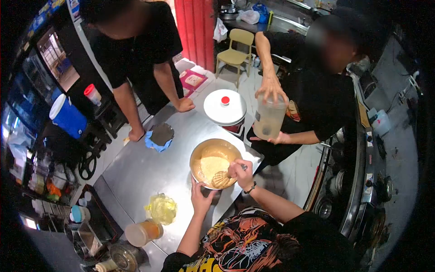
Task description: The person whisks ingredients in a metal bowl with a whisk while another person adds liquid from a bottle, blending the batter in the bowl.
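The fingers of your right hand (241,173) are closed around the handle of a whisk (221,179), whose wire end sits in the pale batter (210,164) toward the near right side of the bowl. A dark bracelet (250,187) circles your right wrist. Your left hand (202,197) presses against the outside of the bowl (194,153) on its near left side, thumb and fingers spread apart. The bowl stands on the metal table (136,181), near its right edge.

Beyond the bowl, you have a bucket (232,129) topped by a white lid (213,109) with a red knob (225,100). To its right, a co-worker (299,90) holds a clear container (269,119) with one hand over the top and the other under the base. Across the table, a second co-worker (136,54) leans with both hands on the tabletop, next to a round dark item (161,134) on a crumpled blue wrapping (157,147).

Nearer you on the left lie some crumpled yellow plastic (162,209) and, just beside it, a jar (138,234) with amber contents. A pale chair (234,56) stands on the floor behind the bucket.
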Demonstrator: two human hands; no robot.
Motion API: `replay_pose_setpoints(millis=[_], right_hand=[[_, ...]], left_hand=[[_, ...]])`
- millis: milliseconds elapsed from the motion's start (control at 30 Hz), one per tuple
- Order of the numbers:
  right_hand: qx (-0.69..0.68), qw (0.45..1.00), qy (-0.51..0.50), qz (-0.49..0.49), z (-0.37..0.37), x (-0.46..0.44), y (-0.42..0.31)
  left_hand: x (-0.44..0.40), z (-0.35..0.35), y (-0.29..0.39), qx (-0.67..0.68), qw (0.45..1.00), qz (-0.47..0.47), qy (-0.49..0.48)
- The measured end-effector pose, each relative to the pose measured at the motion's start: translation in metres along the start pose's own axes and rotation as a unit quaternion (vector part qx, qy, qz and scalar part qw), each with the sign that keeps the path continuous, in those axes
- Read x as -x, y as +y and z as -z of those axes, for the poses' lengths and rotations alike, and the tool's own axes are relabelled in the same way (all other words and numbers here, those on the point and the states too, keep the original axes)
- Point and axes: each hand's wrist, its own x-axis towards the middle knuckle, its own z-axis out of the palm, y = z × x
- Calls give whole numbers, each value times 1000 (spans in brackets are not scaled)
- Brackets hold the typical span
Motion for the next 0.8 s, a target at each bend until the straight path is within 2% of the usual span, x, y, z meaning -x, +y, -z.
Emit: replay_pose_setpoints(millis=[300, 367, 467, 633, 800], right_hand=[[14, 1000, 14, 6, 3, 9, 2], [30, 999, 5, 33, 6, 11, 6], [6, 1000, 8, 23, 5, 15, 6], [14, 999, 15, 46, 3, 20, 2], [2, 999, 16, 39, 3, 22, -1]], left_hand=[[-1, 2, -5, -11, 1000, -29, 2], [-1, 1, -6, -10, 1000, -22, -1], [0, 0, -12, 15, 1000, 9, -7], [-1, 1, -9, -31, 999, -32, 6], [-1, 6, -1, -17, 1000, -14, -13]])
